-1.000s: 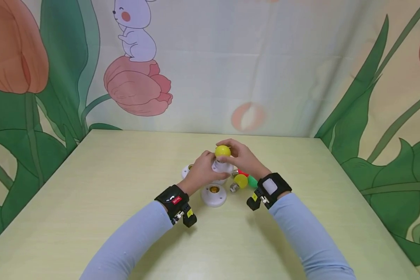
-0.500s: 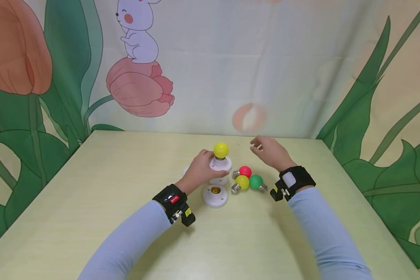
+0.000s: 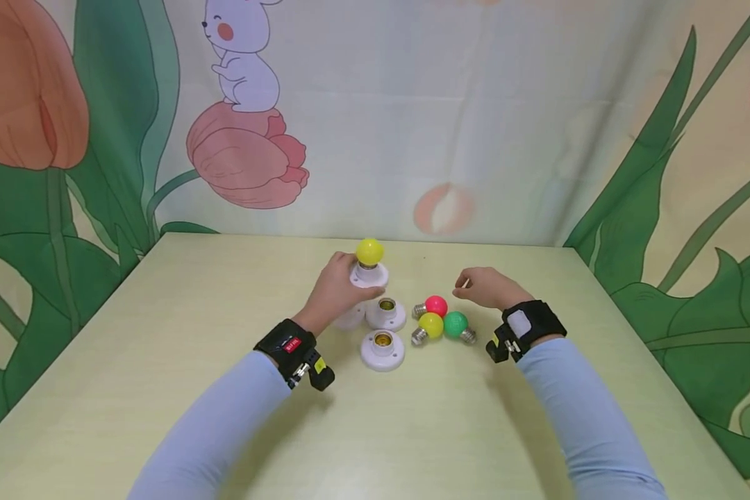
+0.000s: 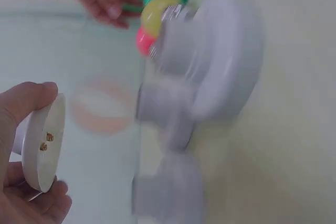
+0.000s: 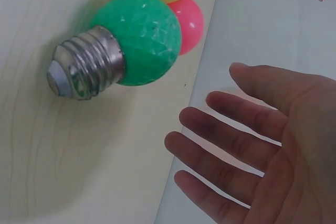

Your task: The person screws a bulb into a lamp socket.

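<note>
My left hand point(image 3: 336, 292) grips a white round lamp holder point(image 3: 370, 276) by its rim, thumb on one side and fingers on the other. A yellow light bulb point(image 3: 369, 251) stands upright in that holder. The left wrist view shows the held holder's underside point(image 4: 51, 148), raised off the table. My right hand point(image 3: 487, 287) hovers empty, fingers relaxed, beside three loose bulbs: a red bulb point(image 3: 437, 305), a second yellow bulb point(image 3: 431, 325) and a green bulb point(image 3: 455, 324). In the right wrist view the green bulb point(image 5: 137, 39) lies nearest that hand, apart from its fingertips.
Three more white lamp holders stand on the table: a front holder point(image 3: 382, 351), a middle holder point(image 3: 385, 314) and a left holder point(image 3: 351, 317) partly behind my left hand. The wooden table point(image 3: 181, 347) ends at a printed curtain point(image 3: 362, 153).
My right hand has let go of the yellow bulb and drawn away to the right. My left hand has carried the holder with its bulb left and farther back, uncovering the middle holder.
</note>
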The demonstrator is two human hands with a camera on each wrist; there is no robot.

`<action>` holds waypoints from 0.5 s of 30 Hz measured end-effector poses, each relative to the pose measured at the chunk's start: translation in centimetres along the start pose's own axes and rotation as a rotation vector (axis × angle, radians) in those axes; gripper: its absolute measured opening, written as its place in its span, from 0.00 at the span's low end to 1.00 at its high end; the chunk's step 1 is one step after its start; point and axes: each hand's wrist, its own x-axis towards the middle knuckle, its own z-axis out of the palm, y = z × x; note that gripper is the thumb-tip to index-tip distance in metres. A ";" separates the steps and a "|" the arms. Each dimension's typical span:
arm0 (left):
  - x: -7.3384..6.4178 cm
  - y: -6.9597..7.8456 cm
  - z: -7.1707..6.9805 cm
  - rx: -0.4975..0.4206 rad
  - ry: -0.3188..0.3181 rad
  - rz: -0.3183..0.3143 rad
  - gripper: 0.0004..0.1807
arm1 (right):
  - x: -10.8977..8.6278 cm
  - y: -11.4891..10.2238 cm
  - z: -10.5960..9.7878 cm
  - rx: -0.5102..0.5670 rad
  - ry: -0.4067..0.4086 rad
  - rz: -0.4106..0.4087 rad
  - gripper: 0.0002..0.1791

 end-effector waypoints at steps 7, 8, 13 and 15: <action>1.3 -5.5 -4.1 0.057 0.171 -0.151 0.38 | 0.2 -0.1 0.3 -0.009 0.006 -0.001 0.16; 1.3 -6.6 -4.3 0.070 0.165 -0.194 0.39 | 0.2 -0.1 0.4 -0.007 0.005 0.000 0.16; 0.6 -11.4 -4.2 0.143 0.061 -0.373 0.43 | 0.3 -0.4 1.0 0.003 -0.002 -0.008 0.16; 0.3 -12.5 -4.0 0.168 0.030 -0.402 0.44 | 0.5 -0.5 1.1 0.005 -0.002 -0.018 0.16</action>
